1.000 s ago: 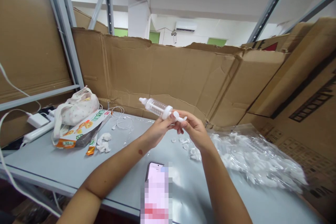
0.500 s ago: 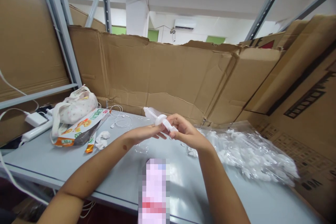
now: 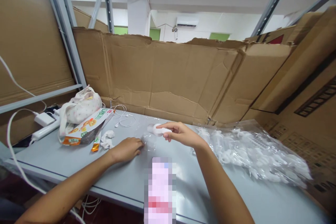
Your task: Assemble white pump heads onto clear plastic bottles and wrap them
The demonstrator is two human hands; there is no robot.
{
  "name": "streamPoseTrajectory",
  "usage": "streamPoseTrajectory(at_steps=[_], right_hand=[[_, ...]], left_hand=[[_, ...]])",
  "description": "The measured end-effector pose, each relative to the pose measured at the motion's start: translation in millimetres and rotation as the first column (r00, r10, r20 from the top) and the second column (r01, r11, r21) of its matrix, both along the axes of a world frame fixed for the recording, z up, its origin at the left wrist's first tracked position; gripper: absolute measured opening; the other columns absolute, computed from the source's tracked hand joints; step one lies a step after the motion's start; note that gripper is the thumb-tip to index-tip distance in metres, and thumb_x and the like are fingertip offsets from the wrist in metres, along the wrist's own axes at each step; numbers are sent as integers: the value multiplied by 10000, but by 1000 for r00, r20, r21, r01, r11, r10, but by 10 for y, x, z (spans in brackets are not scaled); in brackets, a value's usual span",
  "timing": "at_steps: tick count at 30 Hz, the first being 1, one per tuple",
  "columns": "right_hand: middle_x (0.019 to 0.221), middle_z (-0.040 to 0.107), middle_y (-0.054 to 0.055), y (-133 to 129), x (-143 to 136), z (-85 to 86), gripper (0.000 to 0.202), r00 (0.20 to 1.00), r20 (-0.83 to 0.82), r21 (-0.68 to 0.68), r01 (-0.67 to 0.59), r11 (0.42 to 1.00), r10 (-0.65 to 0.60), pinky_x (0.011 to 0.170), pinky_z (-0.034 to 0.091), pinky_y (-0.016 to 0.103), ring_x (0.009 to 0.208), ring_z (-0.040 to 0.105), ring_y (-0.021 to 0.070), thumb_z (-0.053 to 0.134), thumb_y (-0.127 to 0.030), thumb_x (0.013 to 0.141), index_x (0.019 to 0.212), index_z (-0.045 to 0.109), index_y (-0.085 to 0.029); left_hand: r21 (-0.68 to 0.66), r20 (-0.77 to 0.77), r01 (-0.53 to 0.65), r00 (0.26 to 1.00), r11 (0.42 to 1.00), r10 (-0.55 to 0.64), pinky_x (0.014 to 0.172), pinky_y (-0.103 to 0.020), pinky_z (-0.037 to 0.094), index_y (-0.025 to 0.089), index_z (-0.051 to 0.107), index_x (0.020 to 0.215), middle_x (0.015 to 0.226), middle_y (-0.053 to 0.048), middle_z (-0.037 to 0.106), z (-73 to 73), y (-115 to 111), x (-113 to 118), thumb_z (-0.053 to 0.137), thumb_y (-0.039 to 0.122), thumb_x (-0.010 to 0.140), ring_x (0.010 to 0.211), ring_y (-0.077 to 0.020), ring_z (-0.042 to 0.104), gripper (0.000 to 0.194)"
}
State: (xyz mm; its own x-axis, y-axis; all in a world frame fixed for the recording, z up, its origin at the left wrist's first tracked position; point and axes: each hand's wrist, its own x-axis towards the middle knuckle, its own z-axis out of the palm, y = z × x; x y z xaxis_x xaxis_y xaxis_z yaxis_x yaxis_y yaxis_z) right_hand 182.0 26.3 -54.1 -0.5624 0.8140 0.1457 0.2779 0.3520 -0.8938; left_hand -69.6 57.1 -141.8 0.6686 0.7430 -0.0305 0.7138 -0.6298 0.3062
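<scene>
Blur hides the white piece (image 3: 159, 130) in right hand (image 3: 181, 134).

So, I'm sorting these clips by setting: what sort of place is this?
Probably a warehouse packing bench: a grey table inside metal racking, walled by flattened cardboard, with a clear bag of small white plastic parts.

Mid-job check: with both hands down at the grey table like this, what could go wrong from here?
The white plastic part in the right hand is pinched by fingertips only; it could slip onto the grey table. The left hand rests by a clear, hard-to-see plastic piece, which it might knock away. The phone lies at the table's near edge between the forearms; a sweep could push it off.
</scene>
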Motion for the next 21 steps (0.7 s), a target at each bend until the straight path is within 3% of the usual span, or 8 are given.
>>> streamPoseTrajectory(at_steps=[4,9,13,17,21], right_hand=[[788,628,36,88,-90,-108,353,997,79,2,11,1000,-11,595,455,270,618,541,118,583,-475,832,960,673,-158],[583,480,-19,185,-95,-208,453,989,98,68,104,992,-111,537,356,249,553,454,109,418,-571,889,719,537,-168],[617,434,-28,218,-112,-271,414,985,126,67,107,992,-115,549,329,248,580,417,112,436,-551,886,780,555,-168],[663,419,-20,250,-130,-317,425,986,133,39,97,995,-101,551,332,247,599,394,112,413,-547,895,880,589,-160],[691,426,-11,277,-128,-351,425,988,132,25,74,997,-77,556,334,244,623,389,114,413,-534,900,886,607,-157]], left_hand=[[35,63,24,998,999,-26,929,-362,371,175,624,1115,1122,-104,659,-42,9,72,482,95,824,1077,-264,571,333],[69,47,-90,995,994,87,957,-381,333,183,648,1037,1032,-101,667,-23,51,102,527,102,792,1036,-260,581,285],[87,-2,-86,996,993,87,923,-368,346,173,656,815,918,-81,670,26,42,123,490,106,785,951,-237,594,182],[29,20,-144,989,989,144,859,-329,394,174,637,944,1016,-99,641,45,11,106,568,214,765,964,-248,592,196],[-97,3,-204,979,974,205,739,-285,409,186,619,991,949,-72,654,34,22,86,616,252,723,874,-232,609,276]])
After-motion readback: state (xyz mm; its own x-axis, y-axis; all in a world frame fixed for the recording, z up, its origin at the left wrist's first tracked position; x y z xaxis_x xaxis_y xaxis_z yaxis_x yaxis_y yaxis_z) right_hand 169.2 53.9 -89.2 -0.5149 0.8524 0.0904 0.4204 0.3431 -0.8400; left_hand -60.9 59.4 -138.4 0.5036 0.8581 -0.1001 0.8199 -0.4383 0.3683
